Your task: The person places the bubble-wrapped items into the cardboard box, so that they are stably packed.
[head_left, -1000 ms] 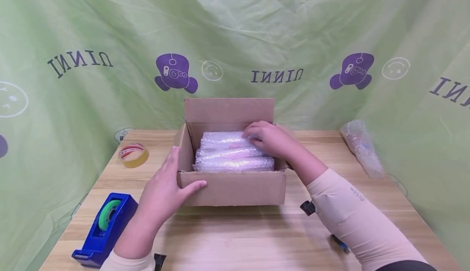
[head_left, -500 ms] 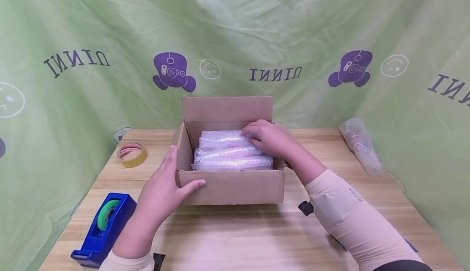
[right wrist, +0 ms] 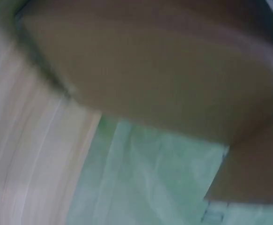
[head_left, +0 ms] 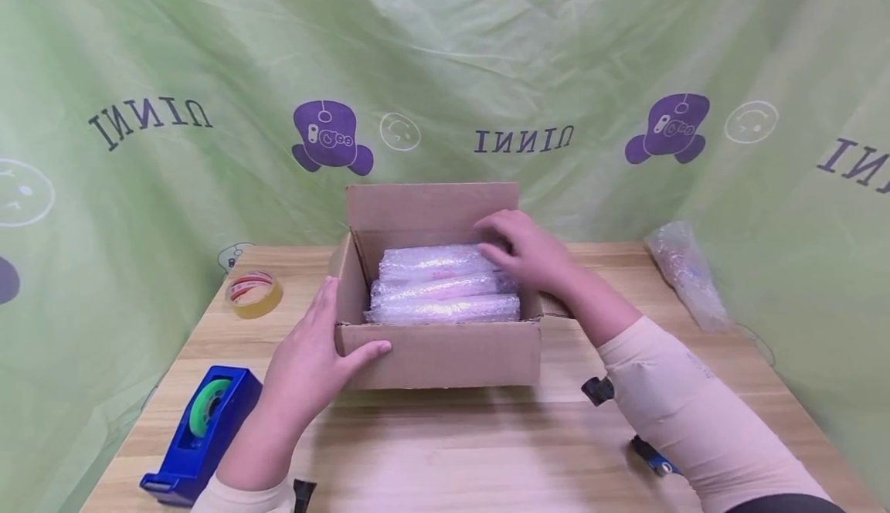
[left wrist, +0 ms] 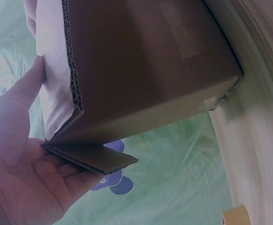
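Observation:
A cardboard box [head_left: 445, 355] stands with its top flaps spread. Several bubble-wrapped bundles [head_left: 445, 309], with pink showing through, lie side by side in it. My left hand [head_left: 306, 355] rests at the front left corner, thumb on the front flap. In the left wrist view, its fairly straight fingers lie under the side flap [left wrist: 92, 157]. Over the back right of the box is my right hand [head_left: 531, 254], its fingers loosely bent and no object visible in them. It is close above the rear bundle; contact cannot be told. The blurred right wrist view shows only the box [right wrist: 150, 75], table and curtain.
On the wooden table [head_left: 445, 459], a clear tape roll [head_left: 253, 294] and a blue tape dispenser [head_left: 202, 436] with green tape stand left. A clear plastic package [head_left: 688, 277] lies at the far right. A small dark-blue object [head_left: 653, 455] is partly under the right forearm. Green curtain surrounds the table.
My right hand has lifted off the rear bundle and shifted right and back, its thumb and fingers wider apart. The left hand and the box stay where they were.

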Demonstrator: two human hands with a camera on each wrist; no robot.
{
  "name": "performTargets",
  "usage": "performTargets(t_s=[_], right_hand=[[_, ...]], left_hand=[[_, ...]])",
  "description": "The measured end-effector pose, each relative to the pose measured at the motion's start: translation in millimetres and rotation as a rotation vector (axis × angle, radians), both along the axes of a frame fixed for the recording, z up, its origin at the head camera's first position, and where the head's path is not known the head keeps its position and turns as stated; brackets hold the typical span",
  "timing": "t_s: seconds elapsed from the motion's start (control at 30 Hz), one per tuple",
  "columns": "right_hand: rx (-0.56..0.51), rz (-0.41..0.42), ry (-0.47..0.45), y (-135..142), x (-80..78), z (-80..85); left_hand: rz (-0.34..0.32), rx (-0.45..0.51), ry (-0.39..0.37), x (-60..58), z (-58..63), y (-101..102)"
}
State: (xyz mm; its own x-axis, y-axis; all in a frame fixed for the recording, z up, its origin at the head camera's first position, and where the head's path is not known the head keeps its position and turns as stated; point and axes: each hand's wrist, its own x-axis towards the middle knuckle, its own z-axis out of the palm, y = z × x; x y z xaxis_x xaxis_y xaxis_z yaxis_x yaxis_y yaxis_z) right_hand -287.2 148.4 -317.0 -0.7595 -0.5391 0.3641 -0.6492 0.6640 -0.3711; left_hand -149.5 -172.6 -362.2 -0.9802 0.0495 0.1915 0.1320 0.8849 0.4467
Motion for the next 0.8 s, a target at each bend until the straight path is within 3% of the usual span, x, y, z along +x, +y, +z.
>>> performTargets(t_s=[0.13, 0.27, 0.37, 0.57, 0.8], right_hand=[[-0.129, -0.124, -0.031, 40, -6.4, 14.6], [-0.247, -0.305, -0.049, 90, -16.3, 31.2], [-0.243, -0.436, -0.069, 128, -22.2, 32.7], [-0.075, -0.62, -0.163, 198, -26.1, 7.9], [0.033, -0.745, -0.363, 257, -11.0, -24.8]], left_hand=[[-0.001, -0.003, -0.002, -0.2, 0.2, 1], [0.001, -0.006, -0.002, 0.2, 0.0, 0], [0.002, -0.006, 0.001, 0.6, -0.6, 0], [-0.001, -0.001, -0.001, 1.2, -1.9, 1], [-0.002, 0.003, -0.002, 0.9, -1.0, 1]])
